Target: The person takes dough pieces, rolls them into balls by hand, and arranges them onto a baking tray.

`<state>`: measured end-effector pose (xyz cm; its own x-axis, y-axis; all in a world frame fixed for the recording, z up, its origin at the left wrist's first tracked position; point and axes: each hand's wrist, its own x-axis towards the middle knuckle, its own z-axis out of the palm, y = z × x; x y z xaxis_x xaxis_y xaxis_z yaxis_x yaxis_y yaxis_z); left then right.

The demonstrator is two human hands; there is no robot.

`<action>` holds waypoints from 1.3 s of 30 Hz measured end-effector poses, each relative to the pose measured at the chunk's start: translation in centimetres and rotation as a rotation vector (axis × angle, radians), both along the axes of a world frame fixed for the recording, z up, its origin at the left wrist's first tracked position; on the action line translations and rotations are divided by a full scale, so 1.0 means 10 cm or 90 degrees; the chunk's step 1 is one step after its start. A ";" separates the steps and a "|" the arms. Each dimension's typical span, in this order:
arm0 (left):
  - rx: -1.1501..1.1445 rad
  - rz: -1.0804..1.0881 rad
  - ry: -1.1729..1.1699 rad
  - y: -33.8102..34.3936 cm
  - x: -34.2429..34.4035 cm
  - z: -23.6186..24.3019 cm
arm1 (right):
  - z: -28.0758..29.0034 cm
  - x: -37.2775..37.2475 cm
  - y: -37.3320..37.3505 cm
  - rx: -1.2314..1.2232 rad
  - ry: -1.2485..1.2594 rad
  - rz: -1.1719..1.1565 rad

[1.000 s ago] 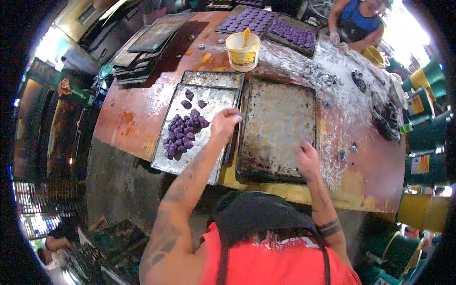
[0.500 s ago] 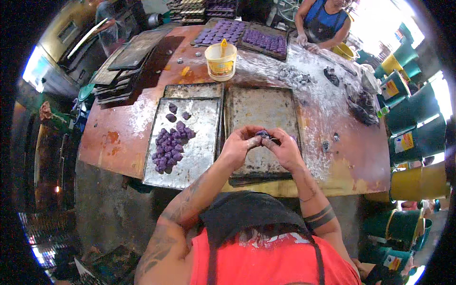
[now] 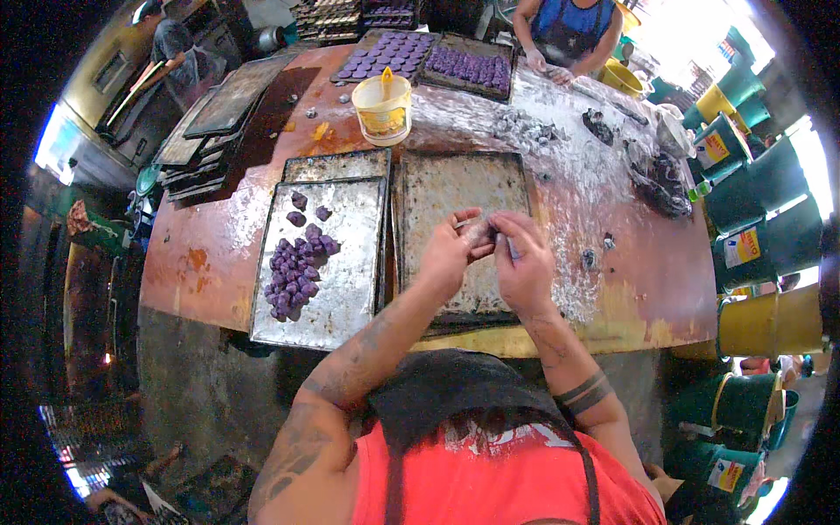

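Observation:
My left hand (image 3: 451,254) and my right hand (image 3: 523,262) meet over a worn, stained baking tray (image 3: 424,280), fingers curled round a small piece of purple dough (image 3: 492,233) that is largely hidden by them. Left of them, a silvery tray (image 3: 337,324) bears a heap of lumpy purple dough pieces (image 3: 293,271), with a few loose pieces above the heap. Another tray (image 3: 337,164) lies under its far edge.
A white tub (image 3: 381,114) with a yellow scoop stands beyond. Stacked trays (image 3: 210,118) sit left; trays of purple rounds (image 3: 385,52) and lumps (image 3: 468,70) lie farther back. A co-worker (image 3: 564,35) works across the floured table (image 3: 656,280); another person stands upper left. Buckets (image 3: 752,245) line the right.
My hands came together from apart, round the purple piece, then rose slightly and moved right. The view has shifted, and the person at upper left has come into sight.

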<state>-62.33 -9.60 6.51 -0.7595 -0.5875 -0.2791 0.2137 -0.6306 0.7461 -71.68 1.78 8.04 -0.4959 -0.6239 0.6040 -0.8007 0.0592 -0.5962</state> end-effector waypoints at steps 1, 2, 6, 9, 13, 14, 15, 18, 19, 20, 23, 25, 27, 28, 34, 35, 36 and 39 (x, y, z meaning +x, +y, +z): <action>0.036 -0.077 0.017 -0.16 -0.04 -0.10 | 0.09 -0.02 0.00 0.025 0.063 0.033; 0.036 -0.069 0.012 -0.19 0.00 -0.22 | 0.16 -0.05 0.02 0.024 0.057 0.041; -0.050 -0.105 -0.059 -0.01 -0.12 -0.18 | 0.19 -0.33 0.11 0.100 -0.100 0.188; 0.138 -0.200 0.086 0.26 -0.31 -0.33 | -0.03 -0.67 0.15 0.132 -0.113 0.283; 0.224 -0.208 0.092 0.57 -0.44 -0.52 | -0.33 -0.78 0.42 0.095 -0.210 0.202; 0.192 -0.194 0.025 0.62 -0.47 -0.55 | -0.51 -0.76 0.49 0.072 -0.305 0.112; 0.159 -0.184 -0.041 0.65 -0.51 -0.59 | -0.73 -0.71 0.50 0.030 -0.276 0.114; 0.089 0.055 -0.206 0.59 -0.49 -0.72 | -0.84 -0.63 0.59 0.143 -0.558 0.128; -0.093 0.073 -0.285 0.60 -0.51 -0.75 | -0.87 -0.66 0.60 0.154 -0.609 0.138; -0.091 0.079 -0.292 0.64 -0.53 -0.78 | -0.90 -0.74 0.56 0.156 -0.620 0.148; -0.406 -0.062 -0.344 0.72 -0.54 -0.85 | -0.81 -1.11 0.36 0.270 -0.584 0.145; -0.500 -0.018 -0.404 0.76 -0.63 -0.76 | -1.02 -1.56 0.20 0.376 -0.483 0.054; -0.546 0.009 -0.442 0.80 -0.60 -0.80 | -1.30 -1.81 0.06 0.381 -0.444 0.009; -0.444 0.068 -0.356 0.78 -0.51 -0.88 | -1.31 -1.87 0.01 0.422 -0.203 0.042; -0.240 0.008 -0.393 0.79 0.08 -1.03 | -1.42 -1.48 0.16 0.546 0.080 0.099; -0.200 -0.015 -0.373 0.81 0.13 -1.11 | -1.53 -1.41 0.21 0.530 0.130 0.130; -0.201 -0.017 -0.372 0.81 0.12 -1.11 | -1.62 -1.39 0.22 0.511 0.180 0.164; -0.189 -0.075 -0.345 0.80 0.32 -1.03 | -1.07 -1.74 0.20 0.487 -0.170 0.081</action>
